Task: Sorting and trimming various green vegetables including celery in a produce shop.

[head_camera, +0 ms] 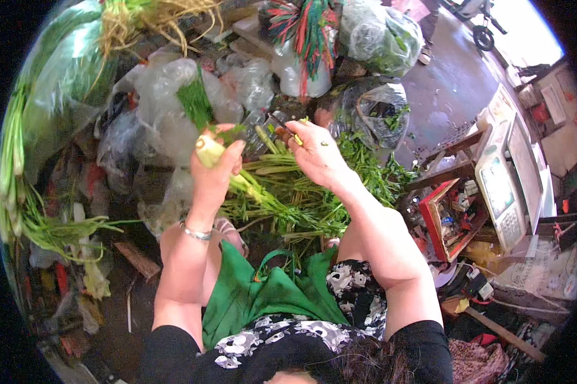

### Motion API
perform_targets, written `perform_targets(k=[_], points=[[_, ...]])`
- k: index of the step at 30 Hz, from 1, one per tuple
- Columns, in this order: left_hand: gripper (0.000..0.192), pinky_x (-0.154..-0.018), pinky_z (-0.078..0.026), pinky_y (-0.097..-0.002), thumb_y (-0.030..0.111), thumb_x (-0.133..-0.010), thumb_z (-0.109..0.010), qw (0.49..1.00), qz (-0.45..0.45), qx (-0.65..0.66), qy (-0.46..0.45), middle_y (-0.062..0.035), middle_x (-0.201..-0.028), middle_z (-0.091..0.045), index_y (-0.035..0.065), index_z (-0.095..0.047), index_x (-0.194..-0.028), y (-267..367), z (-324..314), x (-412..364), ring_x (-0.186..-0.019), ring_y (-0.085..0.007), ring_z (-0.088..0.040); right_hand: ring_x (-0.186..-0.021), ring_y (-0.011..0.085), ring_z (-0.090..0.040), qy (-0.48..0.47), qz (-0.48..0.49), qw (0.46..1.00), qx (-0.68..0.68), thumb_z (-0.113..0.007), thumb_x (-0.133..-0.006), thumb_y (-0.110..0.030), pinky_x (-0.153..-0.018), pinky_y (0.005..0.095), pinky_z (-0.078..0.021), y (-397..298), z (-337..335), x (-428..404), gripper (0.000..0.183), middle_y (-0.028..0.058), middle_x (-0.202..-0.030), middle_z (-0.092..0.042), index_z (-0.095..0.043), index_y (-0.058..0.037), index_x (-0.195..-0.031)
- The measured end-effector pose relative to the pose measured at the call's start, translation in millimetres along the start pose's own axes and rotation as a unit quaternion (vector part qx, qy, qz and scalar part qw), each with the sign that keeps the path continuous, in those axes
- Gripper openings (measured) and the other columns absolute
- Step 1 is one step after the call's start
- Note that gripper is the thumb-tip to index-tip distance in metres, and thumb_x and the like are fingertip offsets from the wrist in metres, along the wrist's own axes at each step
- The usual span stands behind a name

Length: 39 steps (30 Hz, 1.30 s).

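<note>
My left hand point(214, 158) is closed around the pale base of a bunch of celery point(210, 150); its green stalks hang down to the right over my lap. In my right hand point(317, 151) is a small knife point(281, 124), its dark blade pointing up and left towards the celery, not touching it. Bits of yellow-green trimming cling to the fingers and the knife. Beneath both hands lies a heap of leafy celery point(288, 211). Just beyond my left hand is a bundle of thin green leaves point(195, 101), and a green apron point(269, 302) covers my lap.
Clear plastic bags point(173, 105) crowd the far side, with red and green ties point(312, 33) beyond. Spring onions point(17, 158) hang at the left. At the right stand a weighing scale point(502, 182) and a red-edged box point(437, 225) of small items. A person's foot point(424, 55) shows far off.
</note>
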<state>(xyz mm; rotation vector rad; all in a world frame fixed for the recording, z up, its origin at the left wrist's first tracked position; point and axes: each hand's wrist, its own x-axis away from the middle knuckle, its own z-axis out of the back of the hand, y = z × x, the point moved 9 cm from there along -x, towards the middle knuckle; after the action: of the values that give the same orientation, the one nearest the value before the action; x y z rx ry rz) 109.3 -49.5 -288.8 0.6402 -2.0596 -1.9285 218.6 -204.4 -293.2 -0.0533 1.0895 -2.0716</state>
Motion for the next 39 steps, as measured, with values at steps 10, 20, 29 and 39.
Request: perform_targets(k=[10, 20, 29, 39], points=[[0.025, -0.058, -0.049, -0.0269, 0.003, -0.090, -0.053, 0.997, 0.056, -0.049, 0.024, -0.0182, -0.099, -0.065, 0.0029, -0.049, -0.114, -2, 20, 1, -0.071, -0.0206, -0.066, -0.090, 0.0304, -0.068, 0.005, -0.280, 0.957, -0.074, -0.057, -0.081, -0.008, -0.082, 0.0361, -0.0522, 232, -14, -30, 0.026, 0.0165, -0.098, -0.070, -0.070, -0.0074, -0.103], [0.048, -0.059, -0.049, -0.0284, -0.001, -0.086, -0.053, 0.981, 0.144, -0.101, 0.077, -0.0053, -0.069, -0.053, -0.0007, -0.037, -0.132, -20, 29, 5, -0.060, -0.0140, -0.051, -0.072, 0.0150, -0.061, 0.255, -0.330, 0.908, -0.032, -0.080, -0.072, -0.017, -0.069, 0.0310, -0.0490, 396, -27, -132, 0.026, 0.0033, -0.083, -0.068, -0.071, -0.0034, -0.093], [0.047, -0.061, -0.047, -0.0274, 0.002, -0.087, -0.054, 0.989, 0.093, -0.080, 0.081, -0.0068, -0.068, -0.053, -0.0027, -0.036, -0.130, -24, 39, -1, -0.062, -0.0158, -0.053, -0.080, 0.0346, -0.067, 0.239, -0.331, 0.912, -0.029, -0.074, -0.075, -0.027, -0.073, 0.0409, -0.0503, 431, -34, -139, 0.031, 0.0189, -0.089, -0.070, -0.071, -0.0023, -0.093], [0.042, -0.062, -0.050, -0.0251, -0.003, -0.086, -0.054, 0.996, 0.061, -0.047, 0.042, -0.0003, -0.079, -0.048, 0.0014, -0.046, -0.127, -10, 21, -2, -0.066, -0.0092, -0.052, -0.057, 0.0140, -0.060, 0.028, -0.347, 0.934, 0.078, -0.068, -0.083, -0.010, -0.051, 0.0320, -0.0482, 335, 80, -19, 0.021, 0.0093, -0.073, -0.065, -0.063, 0.0035, -0.097]])
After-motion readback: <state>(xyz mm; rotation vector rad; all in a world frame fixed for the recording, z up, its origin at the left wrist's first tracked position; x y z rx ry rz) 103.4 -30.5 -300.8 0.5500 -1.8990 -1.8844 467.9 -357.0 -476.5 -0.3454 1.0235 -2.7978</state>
